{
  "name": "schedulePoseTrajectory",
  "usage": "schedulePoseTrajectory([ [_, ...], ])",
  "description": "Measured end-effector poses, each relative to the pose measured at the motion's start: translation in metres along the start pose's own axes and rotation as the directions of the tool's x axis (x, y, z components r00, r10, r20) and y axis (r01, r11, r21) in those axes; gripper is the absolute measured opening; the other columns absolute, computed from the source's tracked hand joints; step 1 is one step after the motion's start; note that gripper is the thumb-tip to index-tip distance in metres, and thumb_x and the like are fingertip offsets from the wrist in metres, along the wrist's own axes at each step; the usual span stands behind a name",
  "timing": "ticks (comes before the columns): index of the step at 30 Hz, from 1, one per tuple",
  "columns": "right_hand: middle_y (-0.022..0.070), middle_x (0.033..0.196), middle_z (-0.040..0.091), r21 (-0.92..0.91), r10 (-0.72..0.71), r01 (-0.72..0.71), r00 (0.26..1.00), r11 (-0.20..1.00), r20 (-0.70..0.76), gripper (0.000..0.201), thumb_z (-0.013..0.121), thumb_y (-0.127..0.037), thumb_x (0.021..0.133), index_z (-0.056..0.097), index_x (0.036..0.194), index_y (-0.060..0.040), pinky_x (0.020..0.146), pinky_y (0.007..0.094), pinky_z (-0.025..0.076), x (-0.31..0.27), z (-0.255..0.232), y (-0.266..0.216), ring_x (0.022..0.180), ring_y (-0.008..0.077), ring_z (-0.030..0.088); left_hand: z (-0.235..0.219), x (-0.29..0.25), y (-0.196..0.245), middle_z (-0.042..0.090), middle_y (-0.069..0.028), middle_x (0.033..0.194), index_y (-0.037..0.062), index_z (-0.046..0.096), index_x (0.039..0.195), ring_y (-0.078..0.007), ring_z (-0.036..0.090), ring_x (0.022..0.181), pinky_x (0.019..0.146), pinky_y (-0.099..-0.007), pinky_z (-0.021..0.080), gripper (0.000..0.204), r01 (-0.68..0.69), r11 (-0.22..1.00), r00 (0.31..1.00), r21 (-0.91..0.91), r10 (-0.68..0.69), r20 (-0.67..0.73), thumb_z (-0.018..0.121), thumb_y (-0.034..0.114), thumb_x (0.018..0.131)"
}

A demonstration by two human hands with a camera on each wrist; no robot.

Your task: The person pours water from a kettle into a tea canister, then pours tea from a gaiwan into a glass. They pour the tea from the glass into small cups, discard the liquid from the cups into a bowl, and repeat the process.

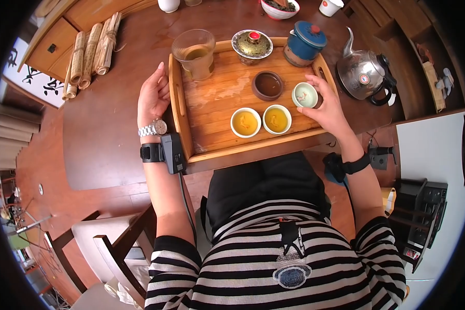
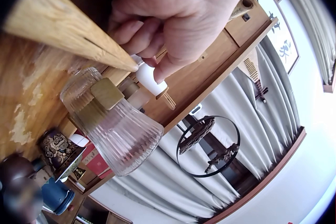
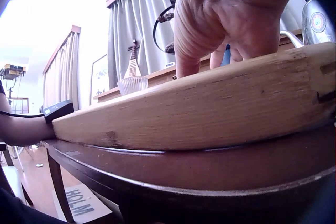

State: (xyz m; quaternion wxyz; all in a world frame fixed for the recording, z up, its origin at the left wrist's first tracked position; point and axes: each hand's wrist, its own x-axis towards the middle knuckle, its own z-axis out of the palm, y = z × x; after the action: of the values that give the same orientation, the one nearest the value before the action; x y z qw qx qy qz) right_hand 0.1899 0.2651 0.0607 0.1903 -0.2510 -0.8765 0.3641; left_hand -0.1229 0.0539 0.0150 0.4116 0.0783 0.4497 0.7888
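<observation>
In the head view my right hand (image 1: 329, 107) grips a small pale green teacup (image 1: 305, 95) between thumb and fingers, at the right side of a wooden tea tray (image 1: 212, 111). Two teacups of yellow tea, a left one (image 1: 245, 123) and a right one (image 1: 277, 120), stand near the tray's front edge. A dark brown round bowl (image 1: 267, 86) sits just behind them. My left hand (image 1: 154, 94) is beside the tray's left end, its fingers loosely curled and holding nothing. In the right wrist view the tray's side wall hides the cup below my right hand (image 3: 228, 22).
Along the tray's back are a ribbed glass pitcher (image 1: 194, 51), a patterned lidded bowl (image 1: 252, 46) and a blue lidded pot (image 1: 306, 44). A steel kettle (image 1: 361, 72) stands right of the tray. Bamboo scrolls (image 1: 93, 54) lie at the table's far left.
</observation>
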Motion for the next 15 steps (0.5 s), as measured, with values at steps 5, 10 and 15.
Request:
schedulePoseTrajectory([
  [5, 0.0119, 0.11, 0.052, -0.007, 0.022, -0.022, 1.0, 1.0, 0.008, 0.064, 0.071, -0.007, 0.063, 0.043, 0.121, -0.006, 0.088, 0.0319, 0.041, -0.003, 0.0, 0.0, 0.104, 0.0235, 0.052, 0.003, -0.002, 0.001, 0.024, 0.0089, 0.046, 0.0131, 0.048, 0.069, -0.0046, 0.016, 0.039, 0.037, -0.0205, 0.013, 0.024, 0.008, 1.0, 1.0, 0.017, -0.007, -0.029, 0.055, 0.027, 0.088],
  [10, 0.0151, 0.114, 0.051, -0.058, -0.031, 0.032, 0.999, 0.998, 0.006, 0.064, 0.072, -0.011, 0.066, 0.042, 0.122, -0.0056, 0.09, 0.0342, 0.04, -0.004, -0.001, 0.001, 0.107, 0.0265, 0.05, 0.001, -0.001, 0.001, 0.024, 0.0087, 0.046, 0.0122, 0.048, 0.069, -0.0048, 0.016, 0.038, 0.036, -0.0204, 0.014, 0.025, 0.008, 1.0, 1.0, -0.002, -0.008, -0.006, 0.054, 0.027, 0.088],
  [15, 0.0188, 0.119, 0.047, -0.197, -0.12, 0.107, 0.991, 0.974, -0.051, 0.067, 0.074, -0.022, 0.066, 0.042, 0.122, -0.0031, 0.093, 0.0365, 0.038, -0.011, -0.001, -0.018, 0.112, 0.0313, 0.045, 0.003, -0.002, 0.003, 0.024, 0.0086, 0.046, 0.0146, 0.042, 0.064, -0.0042, 0.018, 0.039, 0.037, -0.0205, 0.016, 0.029, 0.017, 1.0, 1.0, 0.021, -0.017, -0.016, 0.052, 0.024, 0.089],
])
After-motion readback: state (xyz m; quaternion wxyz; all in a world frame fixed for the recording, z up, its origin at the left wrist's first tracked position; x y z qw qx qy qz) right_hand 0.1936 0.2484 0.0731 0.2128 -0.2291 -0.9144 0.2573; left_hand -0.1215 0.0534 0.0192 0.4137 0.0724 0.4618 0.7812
